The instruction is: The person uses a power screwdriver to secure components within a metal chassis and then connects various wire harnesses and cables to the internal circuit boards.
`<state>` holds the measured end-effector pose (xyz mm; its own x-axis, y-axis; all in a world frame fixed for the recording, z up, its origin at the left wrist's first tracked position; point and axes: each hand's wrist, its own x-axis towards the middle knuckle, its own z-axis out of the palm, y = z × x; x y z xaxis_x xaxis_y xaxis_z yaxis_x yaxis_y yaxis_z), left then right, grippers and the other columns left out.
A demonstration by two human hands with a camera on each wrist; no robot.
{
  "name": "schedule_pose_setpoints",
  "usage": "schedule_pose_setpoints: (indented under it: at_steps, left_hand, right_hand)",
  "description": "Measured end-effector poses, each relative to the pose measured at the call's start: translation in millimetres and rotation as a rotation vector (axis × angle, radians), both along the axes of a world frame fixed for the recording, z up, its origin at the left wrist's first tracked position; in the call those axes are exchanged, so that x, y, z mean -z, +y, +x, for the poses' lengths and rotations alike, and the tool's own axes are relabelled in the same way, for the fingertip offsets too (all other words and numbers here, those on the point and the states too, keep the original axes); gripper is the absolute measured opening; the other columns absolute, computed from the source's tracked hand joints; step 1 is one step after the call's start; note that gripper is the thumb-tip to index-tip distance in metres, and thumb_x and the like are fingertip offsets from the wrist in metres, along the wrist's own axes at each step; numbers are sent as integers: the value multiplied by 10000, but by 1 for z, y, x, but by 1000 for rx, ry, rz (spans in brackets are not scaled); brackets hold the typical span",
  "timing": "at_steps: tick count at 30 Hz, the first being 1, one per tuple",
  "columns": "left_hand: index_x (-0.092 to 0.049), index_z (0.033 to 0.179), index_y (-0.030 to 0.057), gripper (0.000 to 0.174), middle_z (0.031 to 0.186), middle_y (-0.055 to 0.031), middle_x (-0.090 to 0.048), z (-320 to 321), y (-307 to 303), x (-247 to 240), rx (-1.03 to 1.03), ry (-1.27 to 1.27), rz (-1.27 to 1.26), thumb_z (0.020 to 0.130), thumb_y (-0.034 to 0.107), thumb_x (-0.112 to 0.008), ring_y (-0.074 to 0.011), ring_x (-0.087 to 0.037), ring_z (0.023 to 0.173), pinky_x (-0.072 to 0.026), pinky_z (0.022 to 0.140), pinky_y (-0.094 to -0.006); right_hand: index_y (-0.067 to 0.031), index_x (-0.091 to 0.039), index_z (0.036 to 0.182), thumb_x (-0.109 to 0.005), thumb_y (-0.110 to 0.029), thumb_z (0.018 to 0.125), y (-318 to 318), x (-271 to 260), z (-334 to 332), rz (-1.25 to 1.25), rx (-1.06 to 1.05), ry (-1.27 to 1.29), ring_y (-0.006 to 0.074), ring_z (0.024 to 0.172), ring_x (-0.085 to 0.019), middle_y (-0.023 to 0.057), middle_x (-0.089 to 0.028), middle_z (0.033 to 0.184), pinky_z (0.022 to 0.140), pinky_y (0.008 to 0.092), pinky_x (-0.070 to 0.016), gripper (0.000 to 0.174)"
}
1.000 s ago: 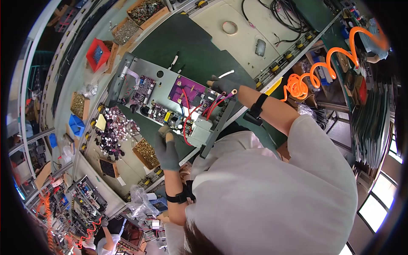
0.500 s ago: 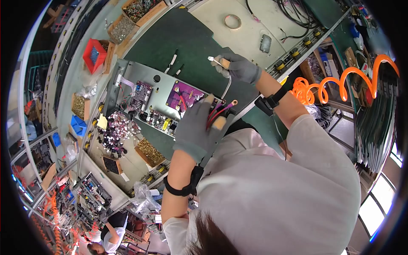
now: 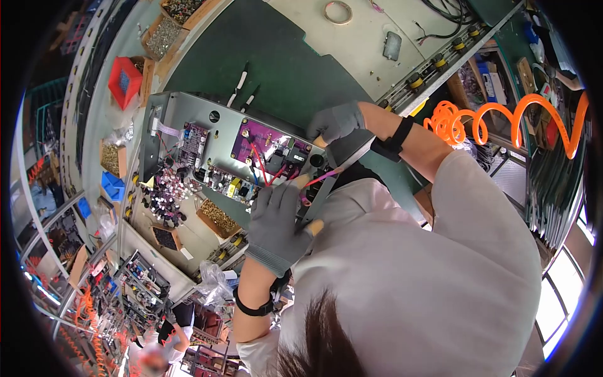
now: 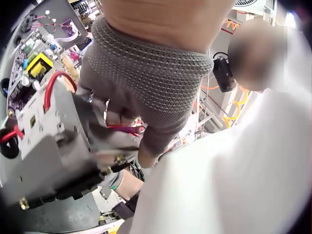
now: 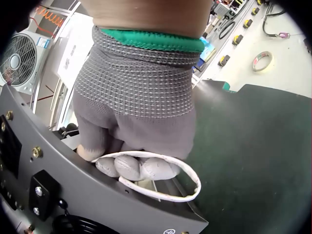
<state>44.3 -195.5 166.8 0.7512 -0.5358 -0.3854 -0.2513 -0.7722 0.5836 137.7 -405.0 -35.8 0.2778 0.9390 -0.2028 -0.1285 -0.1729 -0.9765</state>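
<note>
A metal chassis (image 3: 226,125) with circuit boards, one of them purple (image 3: 242,151), sits across the green mat. My gloved left hand (image 3: 276,223) is over its near end, the thumb apart from the fingers. Red cables (image 3: 323,177) come out from under the fingertips, and one with a ring lug (image 4: 140,129) lies between fingers and thumb. Beside this hand stands a grey block (image 4: 53,129) on the chassis. My gloved right hand (image 3: 338,122), at the chassis's right end, curls its fingers round a narrow white strip (image 5: 195,183) bent into a loop; its ends are hidden.
Beyond the chassis lie two white-and-black cable pieces (image 3: 237,88). A tape roll (image 3: 338,12) and a grey part (image 3: 392,46) are farther off. A red bin (image 3: 125,81) and boxes of small hardware stand at left. An orange coiled hose (image 3: 515,116) hangs at right.
My right hand picked the white strip off the mat, raised it, then brought it down to the chassis end. My left hand came from the near side onto the red cables and drew one nearer.
</note>
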Motion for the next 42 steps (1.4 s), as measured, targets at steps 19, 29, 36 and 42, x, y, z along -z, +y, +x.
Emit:
schedule_pose_setpoints:
  at_steps: [19,29,36,42]
  left_hand:
    - [-480,1151,43,584,1029,-138,-515,-26,-7,35,-78,-234,10,628,210,-681,-339,-487,988,-341,896,-465]
    - [-507,1094,58,512,1020,-119,-529,-24,-6,36,-103,-212,-25,629,200,-666,-322,-503,976,-332,895,-448]
    - [-504,1089,51,509,1028,-127,-535,-24,-6,35,-105,-229,-18,627,195,-662,-328,-506,971,-342,875,-448]
    - [-498,1112,47,541,1031,-131,-533,-26,-5,36,-110,-226,-26,629,212,-675,-340,-496,984,-346,869,-457]
  right_hand:
    - [13,-585,676,-608,-174,743,29,50,18,114,-390,168,74,465,-445,7,-476,516,412,251,-349,200]
    - [31,-582,674,-616,-139,729,28,1,30,-31,-446,166,77,461,-445,38,-497,528,399,250,-348,182]
    - [35,-555,941,-659,-133,690,28,17,9,45,-127,440,91,645,-530,41,-573,743,516,242,-424,320]
    - [23,-532,1046,-647,-94,690,17,21,8,76,-123,439,52,695,-520,42,-581,850,531,216,-428,392]
